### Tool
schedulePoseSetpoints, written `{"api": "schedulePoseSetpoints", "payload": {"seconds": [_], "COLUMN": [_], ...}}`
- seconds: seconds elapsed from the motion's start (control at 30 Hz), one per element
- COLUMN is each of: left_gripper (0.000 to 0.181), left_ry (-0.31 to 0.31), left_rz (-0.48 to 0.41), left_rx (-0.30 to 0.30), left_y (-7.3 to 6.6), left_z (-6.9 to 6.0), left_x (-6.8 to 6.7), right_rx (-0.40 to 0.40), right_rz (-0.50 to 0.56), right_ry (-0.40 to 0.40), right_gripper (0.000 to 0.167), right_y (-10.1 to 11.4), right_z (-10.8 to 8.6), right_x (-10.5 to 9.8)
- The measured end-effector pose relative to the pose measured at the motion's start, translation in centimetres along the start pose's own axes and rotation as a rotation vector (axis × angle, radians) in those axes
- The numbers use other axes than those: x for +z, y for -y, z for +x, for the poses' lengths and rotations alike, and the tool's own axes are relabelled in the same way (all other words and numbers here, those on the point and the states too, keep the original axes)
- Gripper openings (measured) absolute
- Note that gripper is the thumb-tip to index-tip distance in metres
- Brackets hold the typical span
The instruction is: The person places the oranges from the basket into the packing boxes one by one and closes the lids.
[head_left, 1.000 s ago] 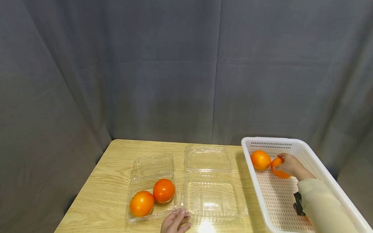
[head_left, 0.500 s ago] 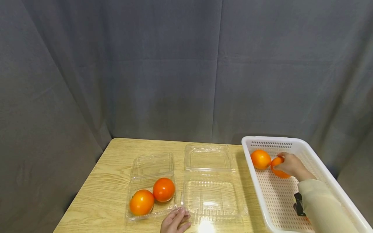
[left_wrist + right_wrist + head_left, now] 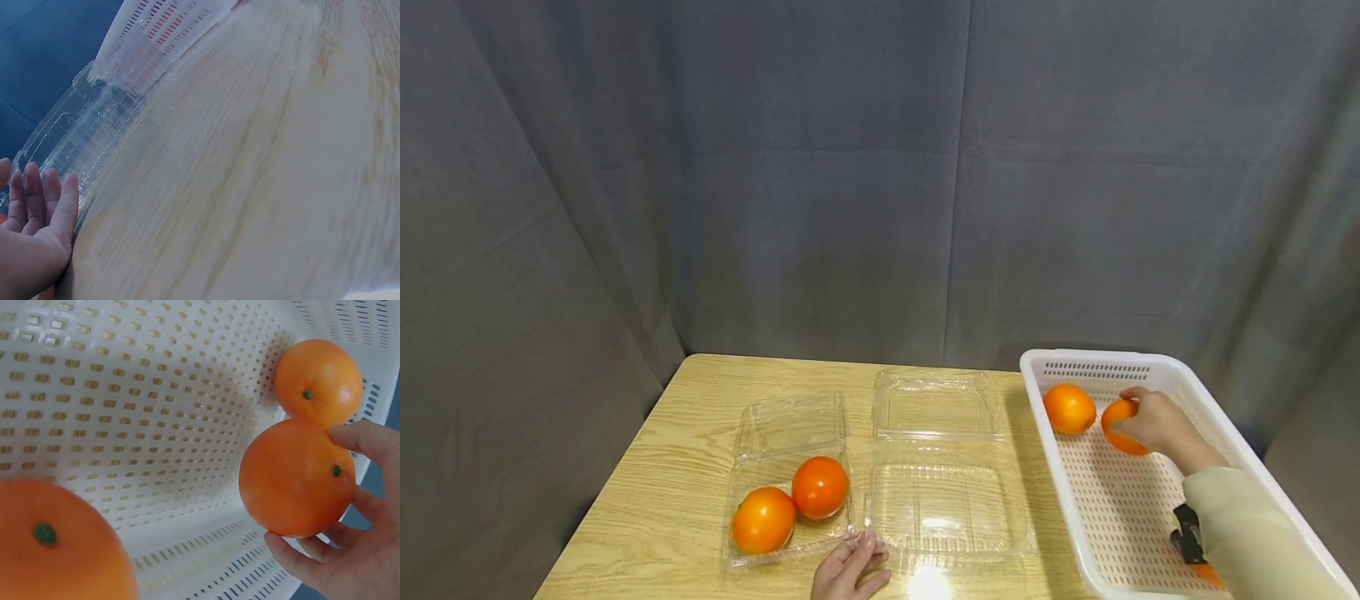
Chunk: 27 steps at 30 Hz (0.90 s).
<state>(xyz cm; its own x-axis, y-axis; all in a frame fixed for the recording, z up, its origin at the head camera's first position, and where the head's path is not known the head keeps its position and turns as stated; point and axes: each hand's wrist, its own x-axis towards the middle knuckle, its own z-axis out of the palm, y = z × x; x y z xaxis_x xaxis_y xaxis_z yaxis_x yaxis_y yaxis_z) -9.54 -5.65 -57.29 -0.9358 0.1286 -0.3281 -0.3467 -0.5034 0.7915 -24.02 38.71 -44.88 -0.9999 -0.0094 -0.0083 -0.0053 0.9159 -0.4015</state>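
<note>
In the head view my right hand point(image 3: 1156, 425) grips an orange point(image 3: 1122, 425) inside the white perforated basket point(image 3: 1078, 533). The right wrist view shows thumb and fingers curled round this orange point(image 3: 294, 478), which has a small green stem spot. A second orange point(image 3: 1070, 408) lies beside it, and a third orange point(image 3: 56, 544) is in the near part of the basket. My left hand point(image 3: 850, 568) rests at the front edges of two open clear plastic clamshells. Its fingers point(image 3: 36, 190) look fairly straight. The left clamshell point(image 3: 793, 425) holds two orange-red fruits point(image 3: 763, 520).
The right clamshell point(image 3: 940, 508) lies with its lid folded back towards the far side. The wooden table point(image 3: 647, 500) ends at a grey curtain point(image 3: 820, 183). The basket's raised wall stands right of the clamshells.
My right hand and the gripped orange have shifted slightly right, widening the gap to the neighbouring orange. The right forearm has also moved right. My left hand stays in place.
</note>
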Motion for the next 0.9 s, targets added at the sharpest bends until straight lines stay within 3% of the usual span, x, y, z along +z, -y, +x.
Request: {"api": "schedulePoseSetpoints", "payload": {"seconds": [0.4, 0.9], "left_gripper": [0.017, 0.023], "left_ry": [0.011, 0.002], "left_rz": [-0.022, 0.007], "left_rx": [0.007, 0.008], "left_y": [-0.1, -0.1], "left_z": [-0.1, -0.1], "left_x": [0.0, 0.0], "right_rx": [-0.036, -0.126], "right_rz": [0.017, 0.015], "right_ry": [-0.026, -0.129], "right_gripper": [0.056, 0.056], "right_y": [2.0, 6.9], "right_z": [-1.4, -4.1], "right_x": [-1.3, -2.2]}}
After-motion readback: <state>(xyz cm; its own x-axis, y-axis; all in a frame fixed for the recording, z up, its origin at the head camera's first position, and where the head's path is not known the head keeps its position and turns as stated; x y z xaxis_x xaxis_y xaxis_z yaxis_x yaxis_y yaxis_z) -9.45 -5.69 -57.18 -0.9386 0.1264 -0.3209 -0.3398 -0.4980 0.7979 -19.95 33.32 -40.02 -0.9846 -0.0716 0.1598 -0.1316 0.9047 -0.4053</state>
